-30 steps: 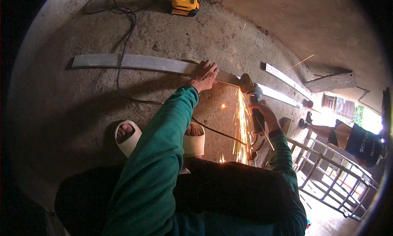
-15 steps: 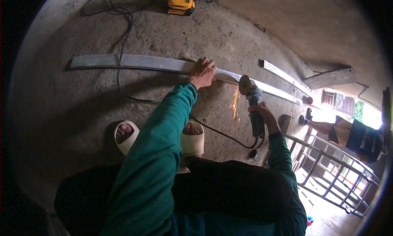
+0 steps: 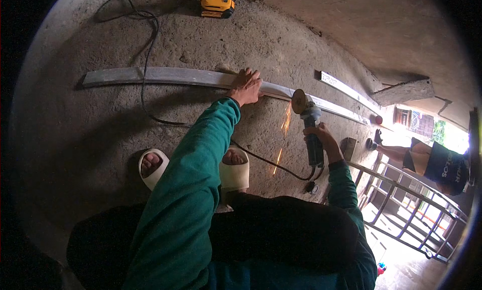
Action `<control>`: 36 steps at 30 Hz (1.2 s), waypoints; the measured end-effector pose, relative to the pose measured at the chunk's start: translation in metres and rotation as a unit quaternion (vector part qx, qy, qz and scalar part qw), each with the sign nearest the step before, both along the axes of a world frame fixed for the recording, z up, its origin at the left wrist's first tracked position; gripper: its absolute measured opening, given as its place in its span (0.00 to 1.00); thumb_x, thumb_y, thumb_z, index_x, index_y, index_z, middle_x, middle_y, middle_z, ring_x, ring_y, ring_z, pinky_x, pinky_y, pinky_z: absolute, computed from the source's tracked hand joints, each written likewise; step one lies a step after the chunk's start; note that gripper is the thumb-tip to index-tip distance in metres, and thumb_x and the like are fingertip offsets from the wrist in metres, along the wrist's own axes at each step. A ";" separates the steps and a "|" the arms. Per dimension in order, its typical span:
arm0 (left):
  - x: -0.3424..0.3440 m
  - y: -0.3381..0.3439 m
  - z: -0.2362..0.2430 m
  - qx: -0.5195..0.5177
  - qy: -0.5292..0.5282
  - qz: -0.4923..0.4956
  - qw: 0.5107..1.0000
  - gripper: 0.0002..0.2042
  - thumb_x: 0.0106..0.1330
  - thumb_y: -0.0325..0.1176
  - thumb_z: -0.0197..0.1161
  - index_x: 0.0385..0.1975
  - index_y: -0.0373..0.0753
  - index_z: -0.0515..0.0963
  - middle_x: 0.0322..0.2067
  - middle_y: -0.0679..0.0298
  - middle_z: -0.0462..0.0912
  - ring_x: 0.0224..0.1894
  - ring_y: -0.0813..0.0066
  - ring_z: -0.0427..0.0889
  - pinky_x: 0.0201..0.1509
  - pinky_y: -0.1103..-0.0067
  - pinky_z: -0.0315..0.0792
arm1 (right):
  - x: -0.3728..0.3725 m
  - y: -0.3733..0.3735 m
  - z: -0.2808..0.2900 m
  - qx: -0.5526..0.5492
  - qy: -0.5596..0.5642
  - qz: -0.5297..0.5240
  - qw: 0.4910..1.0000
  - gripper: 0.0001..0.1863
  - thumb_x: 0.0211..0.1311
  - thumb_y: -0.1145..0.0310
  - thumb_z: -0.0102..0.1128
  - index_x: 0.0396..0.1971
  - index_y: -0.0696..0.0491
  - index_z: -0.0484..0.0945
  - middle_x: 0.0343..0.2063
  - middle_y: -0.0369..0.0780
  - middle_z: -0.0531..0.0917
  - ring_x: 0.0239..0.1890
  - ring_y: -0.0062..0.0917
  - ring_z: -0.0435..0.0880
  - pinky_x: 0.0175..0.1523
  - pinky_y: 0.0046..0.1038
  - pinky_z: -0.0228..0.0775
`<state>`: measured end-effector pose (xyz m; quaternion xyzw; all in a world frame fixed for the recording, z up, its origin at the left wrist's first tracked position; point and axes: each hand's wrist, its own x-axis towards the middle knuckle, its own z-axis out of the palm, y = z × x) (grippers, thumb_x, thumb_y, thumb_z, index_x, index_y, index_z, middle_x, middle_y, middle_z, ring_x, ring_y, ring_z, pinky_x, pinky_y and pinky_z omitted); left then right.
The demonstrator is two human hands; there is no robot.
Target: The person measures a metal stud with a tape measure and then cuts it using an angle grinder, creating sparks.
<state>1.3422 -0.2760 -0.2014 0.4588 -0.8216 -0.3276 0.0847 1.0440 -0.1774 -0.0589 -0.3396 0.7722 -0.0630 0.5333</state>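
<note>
Left hand (image 3: 245, 87) is clasping across the long metal bar (image 3: 191, 77) lying on the concrete floor (image 3: 261, 38), probably steadying it; right hand (image 3: 325, 139) is wrapping round the angle grinder (image 3: 315, 153), presumably for control, its disc (image 3: 299, 101) meeting the bar's near edge, sparks (image 3: 286, 120) flying.

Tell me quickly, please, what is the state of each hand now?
Left hand: closed over the metal bar.
Right hand: closed around the grinder.

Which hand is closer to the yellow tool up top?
Left. The left hand, on the metal bar, is below the yellow tool in the picture; the right hand, around the grinder, is farther down and right.
</note>
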 end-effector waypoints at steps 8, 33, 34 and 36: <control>-0.002 0.003 -0.015 -0.048 0.020 0.025 0.998 0.23 0.57 0.43 0.62 0.49 0.35 0.76 0.56 0.52 0.69 0.61 0.46 0.63 0.66 0.62 0.58 | 0.001 -0.005 -0.006 0.006 -0.049 0.005 0.999 0.21 0.48 0.64 0.70 0.37 0.55 0.68 0.24 0.39 0.79 0.22 0.25 0.81 0.28 0.27 0.76; -0.006 0.001 -0.013 -0.054 0.000 0.033 0.998 0.26 0.58 0.51 0.61 0.49 0.37 0.77 0.54 0.55 0.70 0.59 0.51 0.65 0.64 0.63 0.59 | -0.027 0.007 -0.031 -0.075 -0.075 0.022 0.994 0.18 0.48 0.59 0.69 0.31 0.57 0.74 0.24 0.40 0.80 0.20 0.26 0.80 0.27 0.28 0.74; 0.000 0.001 -0.010 -0.025 -0.013 0.023 0.999 0.26 0.58 0.51 0.61 0.51 0.37 0.76 0.56 0.55 0.69 0.61 0.50 0.63 0.66 0.63 0.58 | 0.000 0.000 -0.018 -0.040 -0.023 0.021 0.999 0.15 0.48 0.61 0.68 0.26 0.56 0.76 0.20 0.39 0.80 0.19 0.24 0.79 0.26 0.26 0.73; 0.000 0.000 -0.006 0.000 -0.021 0.010 1.000 0.27 0.59 0.51 0.61 0.52 0.38 0.76 0.58 0.55 0.68 0.63 0.50 0.62 0.67 0.63 0.56 | 0.012 0.000 -0.010 -0.009 0.033 0.016 0.999 0.12 0.47 0.62 0.68 0.22 0.56 0.78 0.16 0.38 0.79 0.17 0.23 0.79 0.26 0.24 0.71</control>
